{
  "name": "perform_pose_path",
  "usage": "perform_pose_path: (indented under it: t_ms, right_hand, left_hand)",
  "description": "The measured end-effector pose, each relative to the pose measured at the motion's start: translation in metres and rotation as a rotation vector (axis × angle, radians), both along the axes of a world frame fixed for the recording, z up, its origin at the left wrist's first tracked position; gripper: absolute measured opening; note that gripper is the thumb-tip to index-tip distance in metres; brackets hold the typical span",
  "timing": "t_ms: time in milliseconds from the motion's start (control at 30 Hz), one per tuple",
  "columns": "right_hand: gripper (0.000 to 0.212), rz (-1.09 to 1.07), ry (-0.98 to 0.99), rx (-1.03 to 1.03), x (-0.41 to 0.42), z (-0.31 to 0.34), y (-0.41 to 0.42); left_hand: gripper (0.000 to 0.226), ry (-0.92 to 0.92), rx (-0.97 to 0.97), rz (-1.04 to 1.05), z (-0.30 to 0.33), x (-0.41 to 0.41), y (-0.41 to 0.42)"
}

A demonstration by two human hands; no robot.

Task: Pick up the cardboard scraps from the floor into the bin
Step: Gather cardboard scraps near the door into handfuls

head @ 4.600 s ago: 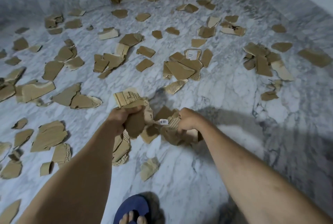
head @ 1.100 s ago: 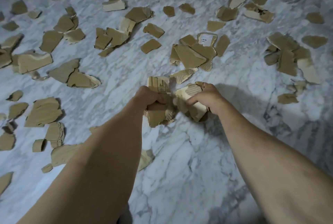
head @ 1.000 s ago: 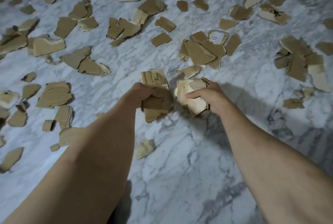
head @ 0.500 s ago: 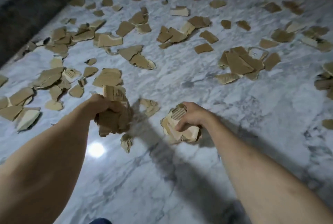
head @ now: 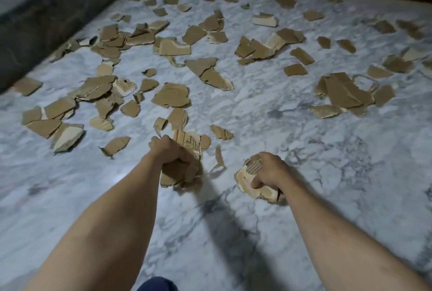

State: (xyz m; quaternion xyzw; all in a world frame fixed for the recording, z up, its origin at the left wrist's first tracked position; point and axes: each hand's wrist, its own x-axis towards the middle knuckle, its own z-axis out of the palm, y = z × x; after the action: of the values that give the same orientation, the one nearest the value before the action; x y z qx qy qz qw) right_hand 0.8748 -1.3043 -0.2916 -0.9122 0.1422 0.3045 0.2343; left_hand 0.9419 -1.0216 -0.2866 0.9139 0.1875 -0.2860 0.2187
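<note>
Left hand (head: pixel 171 153) clenched round wad of cardboard scraps (head: pixel 182 166); right hand (head: pixel 268 171) grasping second wad (head: pixel 247 180); more scraps (head: pixel 170 96) litter marble floor (head: pixel 257 108) far and left; light, stiff-edged, crushable, likely best pinched by edges; bin unseen.

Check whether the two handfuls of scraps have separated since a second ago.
Yes. The left hand and right hand now hold their bundles apart, with bare marble floor between them.

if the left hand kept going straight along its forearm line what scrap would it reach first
Probably the curled scrap just beyond the left hand, then the brown piece behind it; depth is unclear.
</note>
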Motion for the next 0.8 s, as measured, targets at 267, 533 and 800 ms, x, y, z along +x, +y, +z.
perform_pose_path:
  t_ms: [267, 533, 800]
  right_hand:
    - [0.113, -0.189, 0.004, 0.273, 0.012, -0.010, 0.007]
    - [0.080, -0.264, -0.086, 0.596, 0.060, 0.012, 0.024]
    - [0.104, 0.408, 0.087, 0.059, 0.091, 0.008, 0.109]
  left_hand:
    - [0.061, 0.040, -0.347, 0.015, 0.002, 0.004, -0.008]
    - [0.078, 0.132, -0.548, 0.124, 0.016, -0.017, 0.061]
    - [0.090, 0.001, -0.491, 0.346, 0.009, -0.039, 0.096]
